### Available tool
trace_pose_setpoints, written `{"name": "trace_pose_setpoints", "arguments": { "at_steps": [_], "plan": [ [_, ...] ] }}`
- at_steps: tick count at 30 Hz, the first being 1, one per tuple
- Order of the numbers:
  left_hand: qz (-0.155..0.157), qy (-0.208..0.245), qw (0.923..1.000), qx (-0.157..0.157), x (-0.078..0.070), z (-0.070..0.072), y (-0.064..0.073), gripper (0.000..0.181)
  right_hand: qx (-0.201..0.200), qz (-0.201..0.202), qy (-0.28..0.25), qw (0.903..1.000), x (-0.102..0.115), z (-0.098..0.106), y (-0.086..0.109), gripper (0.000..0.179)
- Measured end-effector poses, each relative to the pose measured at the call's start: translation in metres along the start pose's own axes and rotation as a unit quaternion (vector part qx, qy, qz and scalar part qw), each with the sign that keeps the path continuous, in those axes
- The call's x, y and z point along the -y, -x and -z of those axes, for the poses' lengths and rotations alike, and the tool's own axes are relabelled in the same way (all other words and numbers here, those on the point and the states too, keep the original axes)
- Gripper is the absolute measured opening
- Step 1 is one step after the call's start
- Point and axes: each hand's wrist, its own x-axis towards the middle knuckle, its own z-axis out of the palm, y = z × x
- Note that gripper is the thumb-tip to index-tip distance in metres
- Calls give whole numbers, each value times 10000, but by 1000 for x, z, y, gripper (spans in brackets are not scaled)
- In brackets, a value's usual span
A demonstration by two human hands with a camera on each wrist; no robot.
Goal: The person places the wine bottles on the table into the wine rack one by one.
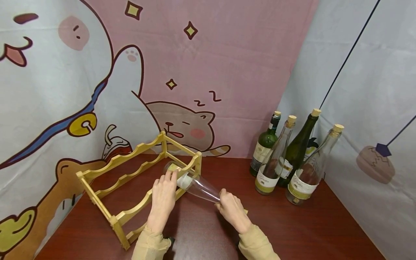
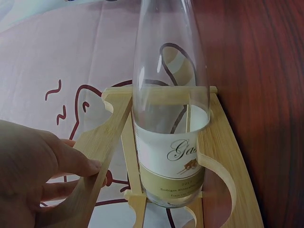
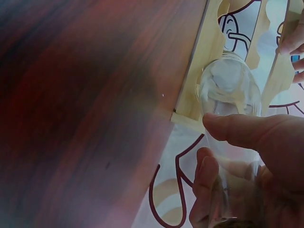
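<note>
A person's left hand (image 1: pixel 164 193) pinches the front upper rail of a wooden wine rack (image 1: pixel 134 212), thumb against fingers, apparently to steady the frame. The right hand (image 1: pixel 232 209) closes firmly round the neck of a clear wine bottle (image 1: pixel 204 189), a hold that seems chosen to leave the labelled base free between the front rails at the rack's right end. The scalloped rails look cut to cradle round bottles. On the reddish-brown table (image 1: pixel 208 234), four more stand upright at right, well apart from the rack, probably to keep them within reach: two green bottles (image 1: pixel 268 140) and two clear bottles (image 1: pixel 302 186), each topped by a cork (image 1: pixel 338 128). The count: one rack, five bottles, four plainly visible corks.
</note>
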Motion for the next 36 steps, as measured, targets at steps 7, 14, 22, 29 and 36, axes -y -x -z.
{"name": "trace_pose_setpoints", "arguments": {
  "at_steps": [7, 14, 22, 29, 36],
  "plan": [
    [12, 4, 9999, 135, 2, 1, 0, 62, -50, -9, -82, 10000, 6, -11, -4, 37],
    [11, 51, 10000, 54, 1, 0, 0, 60, 19, -66, -225, 9997, 10, -19, -10, 36],
    [21, 67, 10000, 50, 0, -1, -1, 58, 103, 109, -416, 9990, 13, -25, -18, 33],
    [15, 70, 10000, 27, 0, -1, 0, 58, 212, 209, -472, 9984, 17, -29, -25, 32],
    [1, 83, 10000, 2, 1, -1, 0, 59, 501, 252, -528, 9970, 20, -32, -34, 33]
  ]
}}
